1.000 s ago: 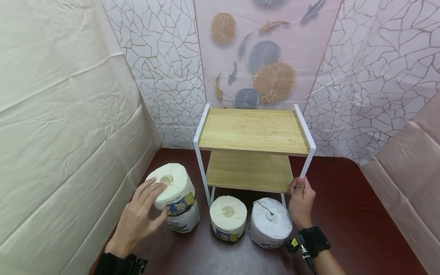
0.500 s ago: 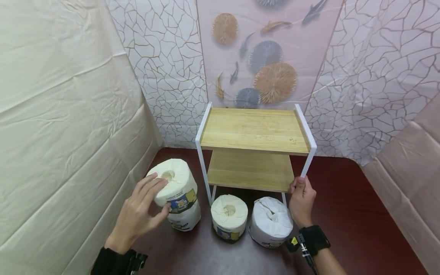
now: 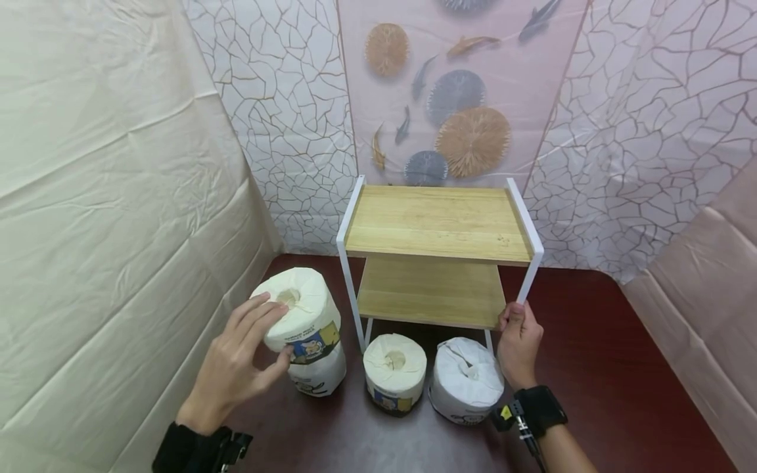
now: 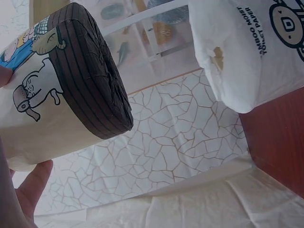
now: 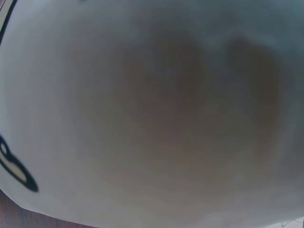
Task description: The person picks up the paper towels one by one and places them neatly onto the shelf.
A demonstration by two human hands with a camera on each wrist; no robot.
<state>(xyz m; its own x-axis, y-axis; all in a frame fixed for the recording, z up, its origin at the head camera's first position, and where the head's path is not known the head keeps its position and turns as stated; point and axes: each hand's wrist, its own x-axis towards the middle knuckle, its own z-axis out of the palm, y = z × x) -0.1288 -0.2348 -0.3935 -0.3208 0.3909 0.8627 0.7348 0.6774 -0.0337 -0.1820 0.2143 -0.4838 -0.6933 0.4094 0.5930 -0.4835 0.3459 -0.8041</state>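
Your left hand (image 3: 230, 368), lower left, grips the patterned cream roll (image 3: 313, 328); white lower roll (image 3: 319, 381) shows beneath it. Your right hand (image 3: 520, 345), right of centre, holds the shelf rack (image 3: 437, 220) by its front right leg (image 3: 528, 286). Second cream roll (image 3: 395, 386) and second white roll (image 3: 464, 394) stand side by side, bottom centre, on your dark red worktop (image 3: 615, 368).

At eight o'clock in the head view, a cream-wrapped toilet roll (image 3: 307, 322), held roughly upright, core hole uppermost, with a cartoon-printed side and, in the left wrist view, a dark striped lower edge. Toward its two o'clock, a standing white-framed shelf unit (image 3: 437, 223) with wooden boards, gripped at its four-o'clock leg.
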